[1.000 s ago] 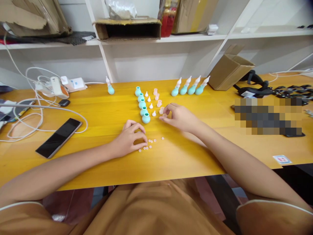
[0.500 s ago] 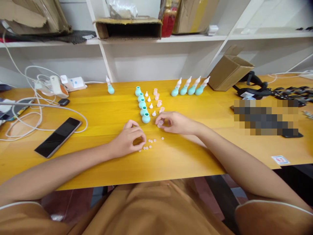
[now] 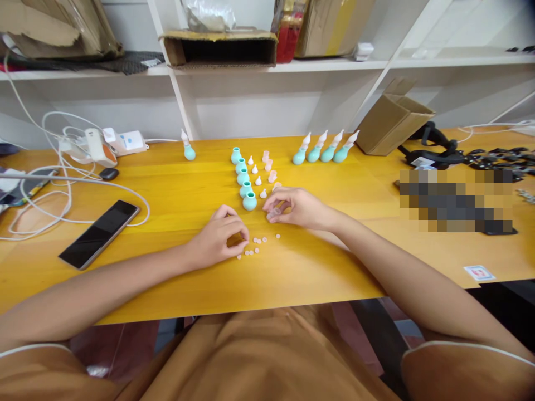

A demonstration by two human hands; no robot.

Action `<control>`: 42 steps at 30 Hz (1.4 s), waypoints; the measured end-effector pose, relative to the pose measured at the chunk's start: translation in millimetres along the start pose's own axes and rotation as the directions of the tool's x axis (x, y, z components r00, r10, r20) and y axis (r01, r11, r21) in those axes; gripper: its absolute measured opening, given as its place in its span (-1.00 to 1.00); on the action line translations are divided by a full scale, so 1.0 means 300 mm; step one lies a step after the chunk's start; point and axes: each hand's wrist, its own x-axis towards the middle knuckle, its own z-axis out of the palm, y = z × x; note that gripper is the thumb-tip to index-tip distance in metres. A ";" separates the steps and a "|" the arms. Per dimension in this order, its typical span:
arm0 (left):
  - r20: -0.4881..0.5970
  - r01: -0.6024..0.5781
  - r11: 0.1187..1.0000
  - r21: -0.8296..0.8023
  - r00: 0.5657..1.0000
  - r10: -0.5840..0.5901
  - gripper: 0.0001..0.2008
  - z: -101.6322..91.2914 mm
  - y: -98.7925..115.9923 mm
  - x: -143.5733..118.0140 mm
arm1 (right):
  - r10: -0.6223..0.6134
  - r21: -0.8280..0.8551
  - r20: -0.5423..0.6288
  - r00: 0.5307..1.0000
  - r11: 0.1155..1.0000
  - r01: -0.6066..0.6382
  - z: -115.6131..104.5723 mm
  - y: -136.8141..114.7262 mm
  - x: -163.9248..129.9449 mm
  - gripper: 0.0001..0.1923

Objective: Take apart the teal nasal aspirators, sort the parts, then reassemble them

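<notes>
My right hand [image 3: 295,209] pinches a translucent pinkish plastic connector [image 3: 273,214] just above the table, right of the nearest teal bulb [image 3: 249,201]. My left hand [image 3: 221,236] rests on the table with thumb and forefinger pressed together; whatever is between the tips is hidden. Beside its fingertips lie several small clear discs [image 3: 257,250]. Beyond the hands stand a row of open-necked teal bulbs, a row of small white nozzle tips [image 3: 258,180] and a row of pink connectors [image 3: 272,176].
Several assembled teal bulbs with white tips [image 3: 321,147] stand at the back right, and another one [image 3: 189,150] at the back left. A phone [image 3: 99,234] and white cables [image 3: 67,184] lie left. A cardboard box [image 3: 393,120] stands at the right rear.
My right hand has shifted slightly left, and the connector in its fingers has tilted over. My left hand has hardly moved.
</notes>
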 end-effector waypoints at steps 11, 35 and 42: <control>-0.003 0.043 0.999 -0.008 0.999 -0.043 -0.94 -0.005 -0.001 0.004 | 0.036 0.066 0.080 0.996 0.997 -0.041 -0.005 -0.016 -0.003 -0.73; -0.207 -0.092 0.993 -0.071 0.975 0.076 -0.85 -0.016 0.006 -0.004 | -0.028 0.216 0.140 0.990 0.976 -0.003 0.089 -0.131 -0.049 -0.64; -0.255 -0.155 0.982 -0.108 0.959 0.123 -0.79 -0.012 -0.001 -0.012 | -0.067 0.273 0.153 0.986 0.962 0.023 0.167 -0.151 -0.070 -0.65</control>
